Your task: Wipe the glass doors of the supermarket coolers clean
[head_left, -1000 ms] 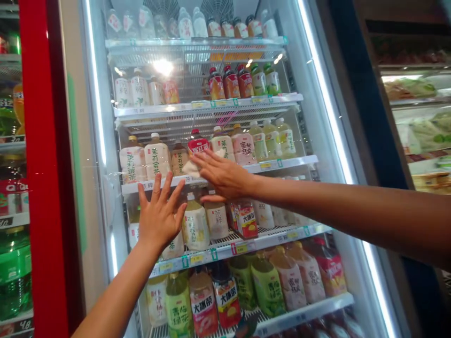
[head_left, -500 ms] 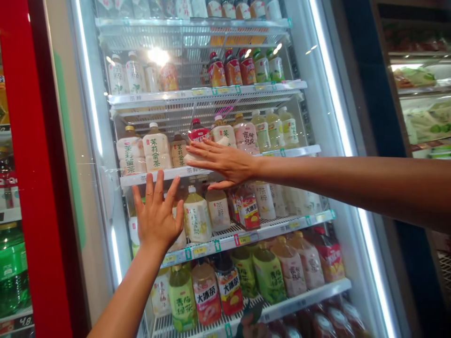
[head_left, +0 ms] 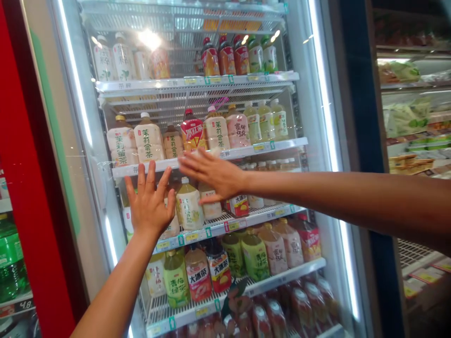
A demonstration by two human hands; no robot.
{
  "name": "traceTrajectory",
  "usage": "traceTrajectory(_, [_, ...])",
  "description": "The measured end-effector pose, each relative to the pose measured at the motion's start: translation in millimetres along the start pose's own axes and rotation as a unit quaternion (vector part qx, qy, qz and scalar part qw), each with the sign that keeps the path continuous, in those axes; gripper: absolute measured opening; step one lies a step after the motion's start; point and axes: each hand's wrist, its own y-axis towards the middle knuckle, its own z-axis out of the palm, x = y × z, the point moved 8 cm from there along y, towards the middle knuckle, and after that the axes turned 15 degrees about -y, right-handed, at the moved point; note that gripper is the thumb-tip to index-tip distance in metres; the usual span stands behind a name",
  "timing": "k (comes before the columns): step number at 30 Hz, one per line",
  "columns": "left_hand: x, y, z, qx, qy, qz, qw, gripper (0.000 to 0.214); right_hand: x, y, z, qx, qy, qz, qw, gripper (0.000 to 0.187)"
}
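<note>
My left hand (head_left: 151,206) is spread flat against the glass door (head_left: 137,105) of a lit drinks fridge, its fingertips over a shelf edge (head_left: 165,164). To its right, my right hand (head_left: 218,177) reaches across from the right side, fingers stretched out and slightly blurred, at the same glass. A pale patch shows above its fingers; whether it is a cloth or a reflection I cannot make out. Behind the glass stand a red-labelled tea bottle (head_left: 193,134) and a white-labelled tea bottle (head_left: 150,141). Lower down is a pale yellow bottle (head_left: 190,206).
Shelves of bottled drinks fill the fridge, with green tea bottles (head_left: 176,279) low down. Bright light strips (head_left: 334,141) run along its sides. At left stands a red panel (head_left: 28,155) beside green bottles (head_left: 12,263); at right, an open chilled shelf (head_left: 408,117) with packed food.
My right hand has moved down and slightly left across the glass, uncovering the red-labelled bottle. My left hand stays spread at the same shelf edge while the view shifts.
</note>
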Motion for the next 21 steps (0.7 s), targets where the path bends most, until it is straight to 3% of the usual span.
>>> traceTrajectory(3, [-0.2, 0.3, -0.2, 0.001, -0.006, -0.001, 1.0, 0.065, 53.2, -22.0, 3.3, 0.033, 0.031, -0.168, 0.985, 0.098])
traceTrajectory(5, [0.0, 0.3, -0.2, 0.001, -0.01, -0.003, 1.0, 0.065, 48.0, -25.0, 3.1, 0.043, 0.026, -0.145, 0.988, 0.097])
traceTrajectory(8, [0.3, 0.5, 0.7, 0.005, -0.017, -0.008, 1.0, 0.067, 9.5, -22.1, 0.8, 0.043, -0.011, 0.03, 0.999, 0.101])
traceTrajectory(9, [0.4, 0.8, 1.1, 0.008, -0.018, -0.01, 1.0, 0.068, 6.4, -24.0, -0.1, 0.041, -0.018, 0.053, 0.998, 0.102])
traceTrajectory(11, [0.0, 2.0, 1.5, 0.013, -0.018, -0.011, 1.0, 0.07, 22.2, -30.9, 0.0, 0.045, -0.016, 0.003, 0.999, 0.102])
traceTrajectory(13, [-1.1, 3.9, 1.7, 0.018, -0.012, -0.009, 1.0, 0.072, 45.6, -43.1, 0.2, 0.05, -0.004, -0.111, 0.993, 0.099])
traceTrajectory(15, [-2.5, 5.3, 2.1, 0.024, -0.002, -0.009, 1.0, 0.073, 42.7, -52.9, -1.2, 0.05, -0.002, -0.142, 0.989, 0.097])
traceTrajectory(16, [-3.3, 5.2, 2.5, 0.026, 0.003, -0.011, 1.0, 0.073, 28.7, -54.6, -2.7, 0.045, -0.008, -0.105, 0.993, 0.098])
traceTrajectory(19, [-10.0, -1.6, 6.1, 0.037, 0.011, -0.012, 0.999, 0.073, -26.8, -65.1, -10.7, 0.007, -0.031, 0.119, 0.992, 0.105])
traceTrajectory(21, [-18.7, -12.7, 11.5, 0.055, 0.01, -0.008, 0.998, 0.075, -25.3, -78.4, -10.9, 0.003, -0.024, 0.159, 0.987, 0.109])
